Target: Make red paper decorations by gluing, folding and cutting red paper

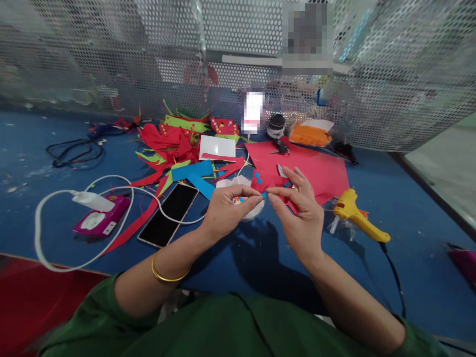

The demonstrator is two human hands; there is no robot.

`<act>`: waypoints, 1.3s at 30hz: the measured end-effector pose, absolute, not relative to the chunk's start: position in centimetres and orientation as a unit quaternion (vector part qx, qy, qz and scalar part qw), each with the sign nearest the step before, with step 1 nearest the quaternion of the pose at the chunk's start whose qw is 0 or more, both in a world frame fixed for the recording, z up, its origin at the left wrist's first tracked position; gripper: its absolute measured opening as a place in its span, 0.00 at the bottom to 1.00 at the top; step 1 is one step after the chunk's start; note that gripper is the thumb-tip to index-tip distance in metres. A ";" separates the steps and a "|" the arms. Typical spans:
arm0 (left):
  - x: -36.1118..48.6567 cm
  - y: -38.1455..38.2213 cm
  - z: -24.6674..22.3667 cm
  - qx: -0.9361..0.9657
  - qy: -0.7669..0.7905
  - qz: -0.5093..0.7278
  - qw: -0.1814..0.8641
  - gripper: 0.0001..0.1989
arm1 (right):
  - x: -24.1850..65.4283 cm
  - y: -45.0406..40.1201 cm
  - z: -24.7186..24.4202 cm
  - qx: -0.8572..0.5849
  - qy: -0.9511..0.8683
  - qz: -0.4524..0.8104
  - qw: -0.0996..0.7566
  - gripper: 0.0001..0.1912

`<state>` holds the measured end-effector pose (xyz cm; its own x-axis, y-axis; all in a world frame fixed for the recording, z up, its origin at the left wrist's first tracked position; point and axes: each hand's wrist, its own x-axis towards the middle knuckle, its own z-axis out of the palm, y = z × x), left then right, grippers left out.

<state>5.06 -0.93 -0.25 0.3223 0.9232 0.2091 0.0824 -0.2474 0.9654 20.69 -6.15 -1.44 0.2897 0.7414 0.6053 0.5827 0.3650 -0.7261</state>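
Observation:
My left hand [231, 208] and my right hand [302, 213] are both pinched, fingertips almost meeting over the blue table. Between them shows a tiny blue paper piece [265, 195]; both hands seem to have hold of it, though the fingers cover most of it. Just behind the fingertips lies red paper [266, 181] with small blue squares [258, 176] on it. A round white item with a colourful print [253, 213] sits below the left fingers, partly hidden. Blue paper strips [193, 172] lie left of my left hand.
A yellow glue gun [349, 208] with a black cord lies at right. Large red sheets [316, 166] spread behind my right hand. On the left are a dark phone [169, 215], a purple power strip [94, 218] with a white charger cable, and red and green scraps [167, 144]. Perforated metal mesh [148, 59] borders the back.

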 end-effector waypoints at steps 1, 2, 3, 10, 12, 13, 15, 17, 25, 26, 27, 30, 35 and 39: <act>5.1 -0.9 -0.2 0.663 0.382 0.437 0.473 0.06 | 20.9 -6.1 -1.3 -0.562 -0.595 0.064 0.571 0.05; 5.1 -0.9 -0.2 0.668 0.381 0.436 0.467 0.06 | 21.1 -6.1 -1.2 -0.564 -0.599 0.059 0.565 0.05; 5.1 -0.9 -0.3 0.674 0.378 0.434 0.463 0.06 | 21.3 -6.1 -1.1 -0.565 -0.605 0.055 0.558 0.04; 5.2 -1.1 -0.2 0.684 0.380 0.424 0.456 0.06 | 22.4 -5.8 -0.6 -0.554 -0.656 0.038 0.511 0.04; 5.2 -1.2 -0.2 0.683 0.384 0.421 0.456 0.06 | 22.5 -5.8 -0.4 -0.550 -0.668 0.034 0.501 0.05; 5.2 -1.2 -0.2 0.683 0.386 0.420 0.457 0.06 | 22.5 -5.8 -0.4 -0.550 -0.672 0.033 0.495 0.05; 5.2 -1.2 -0.2 0.682 0.389 0.417 0.457 0.06 | 22.5 -5.8 -0.4 -0.552 -0.678 0.031 0.484 0.05; 5.2 -1.2 -0.2 0.684 0.389 0.416 0.455 0.05 | 22.5 -5.8 -0.4 -0.551 -0.685 0.034 0.476 0.05; 5.2 -1.3 -0.2 0.695 0.370 0.400 0.469 0.06 | 24.0 -5.7 0.6 -0.560 -0.644 0.169 0.494 0.08; 5.2 -1.3 -0.2 0.699 0.363 0.398 0.470 0.06 | 24.3 -5.6 0.8 -0.563 -0.630 0.196 0.497 0.08; 5.2 -1.3 -0.2 0.705 0.355 0.396 0.469 0.05 | 24.6 -5.5 1.0 -0.564 -0.620 0.220 0.499 0.08; 5.1 -1.2 -0.1 0.728 0.332 0.388 0.458 0.04 | 25.3 -5.3 1.3 -0.561 -0.607 0.272 0.493 0.08; 5.0 -1.1 -0.1 0.739 0.334 0.370 0.453 0.04 | 25.3 -5.4 1.9 -0.577 -0.599 0.324 0.452 0.11; 5.1 -1.2 0.0 0.722 0.357 0.368 0.465 0.08 | 25.0 -5.5 2.1 -0.600 -0.583 0.316 0.448 0.11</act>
